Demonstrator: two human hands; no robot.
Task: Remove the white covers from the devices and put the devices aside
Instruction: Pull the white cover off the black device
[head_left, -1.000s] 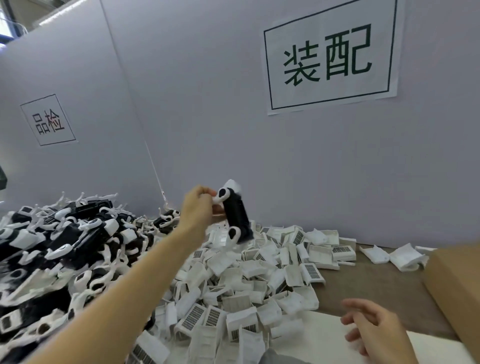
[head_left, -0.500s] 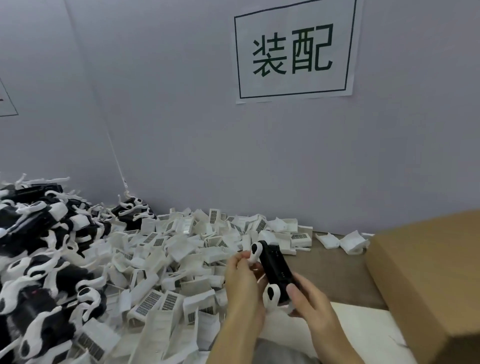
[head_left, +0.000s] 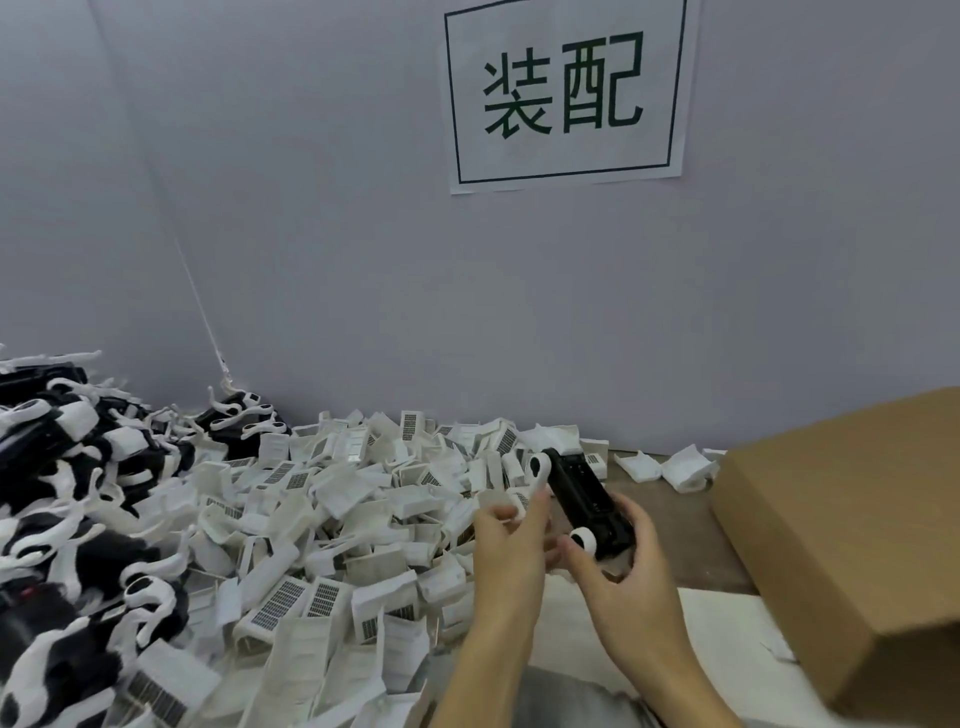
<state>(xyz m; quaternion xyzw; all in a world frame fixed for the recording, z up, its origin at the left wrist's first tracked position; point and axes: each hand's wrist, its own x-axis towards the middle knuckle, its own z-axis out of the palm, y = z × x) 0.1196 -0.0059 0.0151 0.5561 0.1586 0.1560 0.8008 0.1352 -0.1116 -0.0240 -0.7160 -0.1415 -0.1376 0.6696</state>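
The device (head_left: 581, 496), a long black body with a white ring clip at each end, is held above the worktop (head_left: 660, 514) just in front of the person, tilted so its far end points up and away. The right hand (head_left: 621, 569) has its grip curled round the near end, fingers wrapped over the black body and the thumb beside the lower white ring. The left hand (head_left: 511, 540) has its grip pinched on the white part that runs down from the upper ring; whether that white part has come loose from the body I cannot tell.

Below the hands lies a flat white sheet (head_left: 727, 654) on the worktop, and a bit of grey clothing shows at the bottom edge. To the right stands a brown cardboard box (head_left: 852, 545), near the right hand but apart from it.

To the left of the hands and beyond them spreads a heap of white covers (head_left: 332, 519), many showing a barcode label. 2 loose covers (head_left: 670, 467) lie apart from the heap, between it and the box. Further left, a pile of devices (head_left: 78, 493), black with white clips, rises along the left edge.

Behind everything stands a pale grey partition (head_left: 363, 260), with a white paper sign (head_left: 563, 93) carrying 2 dark green characters in a frame.
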